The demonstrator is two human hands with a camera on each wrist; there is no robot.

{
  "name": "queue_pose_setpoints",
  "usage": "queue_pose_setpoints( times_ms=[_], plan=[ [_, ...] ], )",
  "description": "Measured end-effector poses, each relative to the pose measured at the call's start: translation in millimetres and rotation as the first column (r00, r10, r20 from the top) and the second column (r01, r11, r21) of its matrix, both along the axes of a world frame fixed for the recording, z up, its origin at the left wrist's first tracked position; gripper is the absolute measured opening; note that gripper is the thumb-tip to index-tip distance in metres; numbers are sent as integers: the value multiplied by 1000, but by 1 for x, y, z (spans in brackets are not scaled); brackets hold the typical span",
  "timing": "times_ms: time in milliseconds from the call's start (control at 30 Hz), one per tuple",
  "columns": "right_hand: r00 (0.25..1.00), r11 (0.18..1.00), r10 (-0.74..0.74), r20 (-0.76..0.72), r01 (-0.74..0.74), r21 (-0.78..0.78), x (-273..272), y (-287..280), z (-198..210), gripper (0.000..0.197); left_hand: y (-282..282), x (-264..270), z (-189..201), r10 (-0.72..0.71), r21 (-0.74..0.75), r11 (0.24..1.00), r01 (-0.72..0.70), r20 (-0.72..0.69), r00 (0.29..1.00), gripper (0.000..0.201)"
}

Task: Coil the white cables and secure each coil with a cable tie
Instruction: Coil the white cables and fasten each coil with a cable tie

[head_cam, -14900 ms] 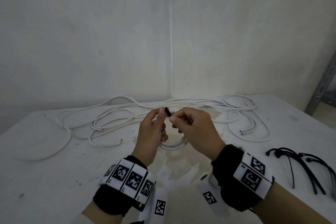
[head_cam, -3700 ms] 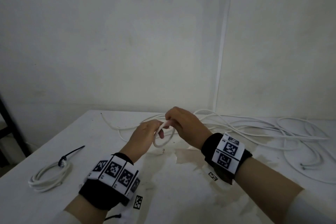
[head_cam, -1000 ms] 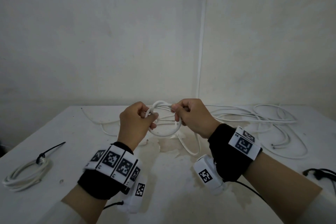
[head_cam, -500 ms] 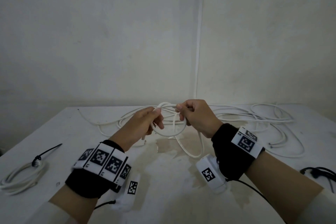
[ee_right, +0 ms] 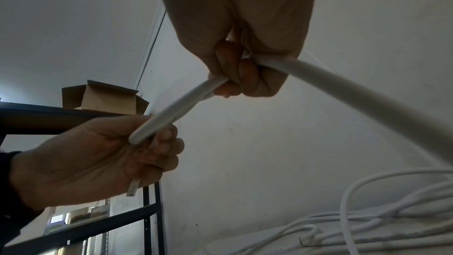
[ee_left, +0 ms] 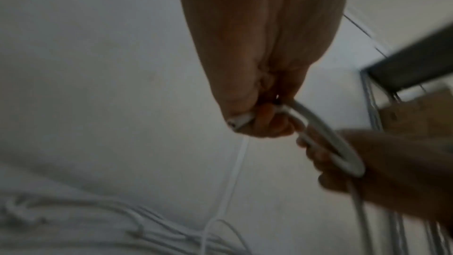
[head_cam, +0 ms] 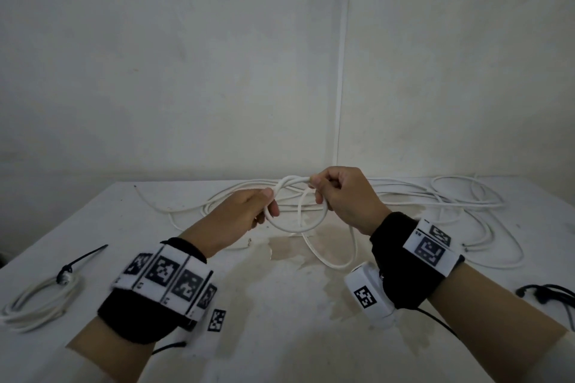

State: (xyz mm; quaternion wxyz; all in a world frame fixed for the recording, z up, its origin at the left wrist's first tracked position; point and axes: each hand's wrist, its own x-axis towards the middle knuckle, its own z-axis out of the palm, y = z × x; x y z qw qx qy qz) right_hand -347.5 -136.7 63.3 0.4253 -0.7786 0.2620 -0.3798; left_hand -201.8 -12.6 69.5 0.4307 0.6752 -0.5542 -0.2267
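Observation:
I hold a small coil of white cable (head_cam: 295, 227) in the air above the table's middle. My left hand (head_cam: 249, 211) grips the coil's left side, fingers curled round the strands (ee_right: 157, 123). My right hand (head_cam: 339, 196) pinches the right side, with the cable (ee_right: 343, 88) running out of its fist. A loose length (head_cam: 329, 261) hangs from the coil down to the table. More white cable (head_cam: 435, 196) lies tangled at the back. A finished coil (head_cam: 43, 298) with a black tie (head_cam: 84, 258) lies at the left edge.
Spare black cable ties (head_cam: 547, 292) lie at the right edge of the white table (head_cam: 280, 320). A brownish stain marks the table's middle. Walls meet in a corner behind. A dark metal shelf (ee_right: 73, 119) with a cardboard box (ee_right: 102, 94) stands to one side.
The hands have drawn slightly apart and the loop between them has grown a little wider. The left hand has closed more firmly round the coil's left side.

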Motion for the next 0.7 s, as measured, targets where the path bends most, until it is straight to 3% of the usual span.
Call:
queue_pose_setpoints(
  times_ms=[67, 200, 300, 467, 633, 700],
  plan=[
    [1000, 1000, -16, 19, 16, -10, -1, -3, -1, 26, 1, -1, 3, -69, 47, 996, 80, -194, 978, 39],
    [999, 999, -33, 32, 34, -31, -4, -8, -1, 24, 1, -6, 5, -135, 18, 988, 153, -376, 917, 34],
    [998, 998, -47, 52, 49, -42, -3, -9, -1, 27, -1, -12, 7, -144, -35, 988, 151, -569, 809, 33],
    [996, 996, -61, 69, 66, -62, -5, -10, 0, 29, -4, -20, 12, -119, -89, 993, 80, -702, 702, 32],
    [995, 997, -55, 80, 59, -50, -3, -7, 1, 28, -15, -28, 13, -42, -104, 991, -82, -836, 547, 38],
    [995, 999, -45, 95, 47, -24, -2, -6, 3, 27, -18, -31, 14, -39, -121, 985, -123, -851, 524, 39]
  ],
)
